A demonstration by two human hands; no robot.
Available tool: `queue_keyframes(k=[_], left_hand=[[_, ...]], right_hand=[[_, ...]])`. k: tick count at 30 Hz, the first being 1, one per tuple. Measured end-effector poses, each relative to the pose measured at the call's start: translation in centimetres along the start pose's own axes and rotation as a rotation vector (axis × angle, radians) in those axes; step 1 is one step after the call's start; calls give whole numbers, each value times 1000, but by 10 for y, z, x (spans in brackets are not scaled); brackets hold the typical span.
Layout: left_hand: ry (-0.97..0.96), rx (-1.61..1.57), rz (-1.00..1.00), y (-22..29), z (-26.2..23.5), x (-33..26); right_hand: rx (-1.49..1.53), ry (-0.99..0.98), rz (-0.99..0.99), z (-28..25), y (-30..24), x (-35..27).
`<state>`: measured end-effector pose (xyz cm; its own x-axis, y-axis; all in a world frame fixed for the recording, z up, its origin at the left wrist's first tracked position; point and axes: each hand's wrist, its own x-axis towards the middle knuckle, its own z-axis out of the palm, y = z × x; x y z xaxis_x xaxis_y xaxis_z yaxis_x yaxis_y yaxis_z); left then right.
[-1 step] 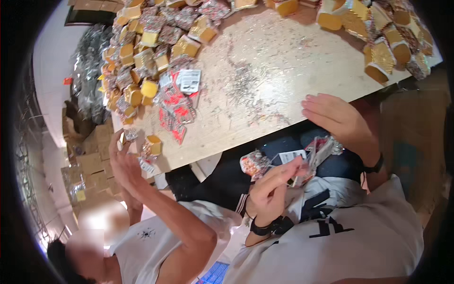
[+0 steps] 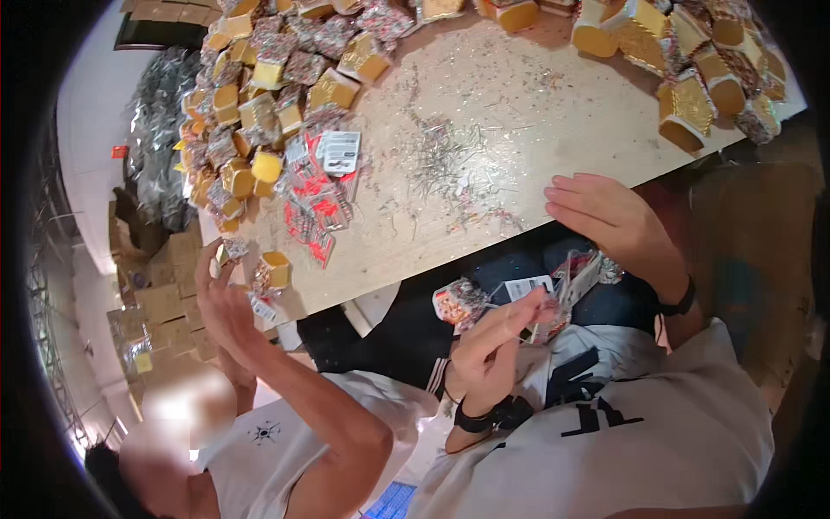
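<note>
My left hand is over my lap, its fingers pressed together at the tips. What they pinch, if anything, is hidden. Beside those fingertips lies a white printed card. Clear plastic packs with red and white parts rest on my lap between my hands. To the left of the card is a small pack with an orange-and-white label and glittery contents. My right hand hovers at the table's near edge, fingers stretched out flat and nothing visible in it.
Many gold-ended packs are heaped at the table's far left, more at the far right. Red-and-white cards lie near the left heap. Loose metallic bits litter the table. A co-worker's hand handles a small item at left.
The table and its contents sit slightly further left in my view. Both my hands keep nearly the same pose.
</note>
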<state>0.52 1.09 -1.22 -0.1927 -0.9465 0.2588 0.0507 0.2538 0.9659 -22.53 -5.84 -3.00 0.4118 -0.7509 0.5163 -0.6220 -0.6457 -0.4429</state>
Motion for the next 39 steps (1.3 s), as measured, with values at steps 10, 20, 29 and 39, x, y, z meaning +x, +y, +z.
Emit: queue_keyframes(k=[10,20,29,39], left_hand=[[171,-21,-252,-8,7,11],[-22,429,34,-5,16,24],[-102,649,165,0,18,15],[-171,671,397,10,18,24]], right_hand=[[292,256,111,13,-1,-10],[595,138,513,4,-62,-32],[917,7,647,4,-67,-30],[902,105,526,2,-73,-31]])
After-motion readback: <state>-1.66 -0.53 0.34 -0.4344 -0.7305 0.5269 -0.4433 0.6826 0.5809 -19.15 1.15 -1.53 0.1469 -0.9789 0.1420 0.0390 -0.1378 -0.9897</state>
